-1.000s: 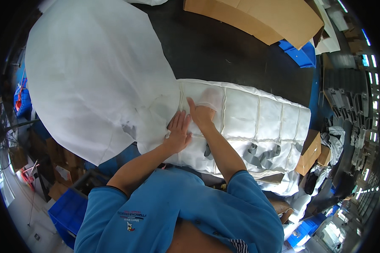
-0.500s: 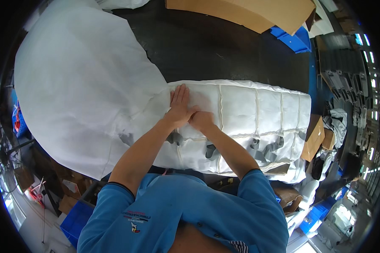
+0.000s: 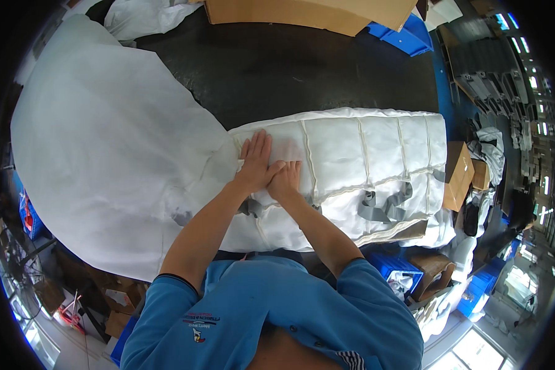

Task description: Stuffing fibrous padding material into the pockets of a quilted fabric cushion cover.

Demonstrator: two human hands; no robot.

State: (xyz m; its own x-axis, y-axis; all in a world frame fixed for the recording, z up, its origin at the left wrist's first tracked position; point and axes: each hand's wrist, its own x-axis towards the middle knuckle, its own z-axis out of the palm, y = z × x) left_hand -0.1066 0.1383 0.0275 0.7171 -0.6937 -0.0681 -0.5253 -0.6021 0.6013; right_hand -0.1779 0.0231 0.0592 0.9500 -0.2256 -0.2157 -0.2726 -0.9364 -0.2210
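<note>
Two big white masses fill the dark bench (image 3: 327, 68): a broad sheet of thin white fabric (image 3: 105, 160) spread across the left side and spilling over the near edge, and next to it a folded, quilted white bag (image 3: 364, 166) with stitched panels lying lengthwise along the near edge, its left end meeting the sheet. By the look of it the bag is already folded flat and stacked in layers, while the sheet is loose and unfolded, so the smoothing looks well along on the right and barely begun on the left. Grey webbing straps (image 3: 382, 206) poke out of the bag's near side, one cluster to the right and another under the wrists, and they could snag any further pressing. Beyond the bench sit a brown cardboard sheet (image 3: 308, 12) and a blue bin (image 3: 407, 37); a small cardboard box (image 3: 457, 176) stands just off the bag's right end. Both hands are down flat, fingers spread, holding nothing: the left hand (image 3: 256, 163) and the right hand (image 3: 287, 182) press side by side, touching, on the bag's left panels.
</note>
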